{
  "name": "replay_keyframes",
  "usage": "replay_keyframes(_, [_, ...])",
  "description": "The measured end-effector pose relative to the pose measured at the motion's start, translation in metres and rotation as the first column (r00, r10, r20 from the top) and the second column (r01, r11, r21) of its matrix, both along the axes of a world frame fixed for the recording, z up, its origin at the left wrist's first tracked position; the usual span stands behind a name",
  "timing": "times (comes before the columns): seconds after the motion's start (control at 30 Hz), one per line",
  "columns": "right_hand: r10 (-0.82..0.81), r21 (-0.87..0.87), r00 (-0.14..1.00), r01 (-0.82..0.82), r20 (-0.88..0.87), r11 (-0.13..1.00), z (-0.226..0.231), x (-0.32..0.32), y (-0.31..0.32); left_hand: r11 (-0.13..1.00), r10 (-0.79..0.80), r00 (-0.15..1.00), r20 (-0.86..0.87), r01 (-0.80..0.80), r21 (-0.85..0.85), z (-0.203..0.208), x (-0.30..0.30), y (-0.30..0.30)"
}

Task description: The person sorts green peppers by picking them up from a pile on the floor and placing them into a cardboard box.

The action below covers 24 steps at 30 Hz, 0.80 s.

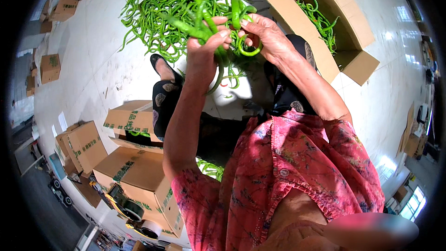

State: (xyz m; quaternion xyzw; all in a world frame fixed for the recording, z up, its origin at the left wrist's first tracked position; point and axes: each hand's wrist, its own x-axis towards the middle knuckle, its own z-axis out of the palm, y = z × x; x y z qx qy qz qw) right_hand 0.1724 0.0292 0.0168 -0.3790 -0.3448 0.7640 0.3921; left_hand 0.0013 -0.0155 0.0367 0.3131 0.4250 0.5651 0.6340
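Several long green chili peppers stick out of my left hand, whose fingers are closed round them; their upper ends are smeared by motion. Close beside it on the right, my right hand pinches more green peppers, one of them curling down into a loop. Both hands are raised over the near edge of a big heap of green chili peppers spread on the white floor. A few loose peppers lie on the floor below my hands.
An open cardboard box with green peppers inside stands at the right. To my left are another open box holding peppers and a closed carton. More peppers lie beside my left elbow. Cartons line the far left.
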Motion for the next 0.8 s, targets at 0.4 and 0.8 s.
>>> replay_keyframes(0.4, [-0.510,0.523,0.561,0.155,0.652,0.838,0.033,0.181,0.064,0.996,0.085,0.995,0.044,-0.084,-0.035,-0.010,-0.009,0.000])
replay_keyframes(0.8, [-0.502,0.412,-0.260,-0.331,0.825,0.849,-0.035,0.253,0.107,0.987,0.125,0.992,0.024,-0.122,-0.108,-0.024,-0.003,0.009])
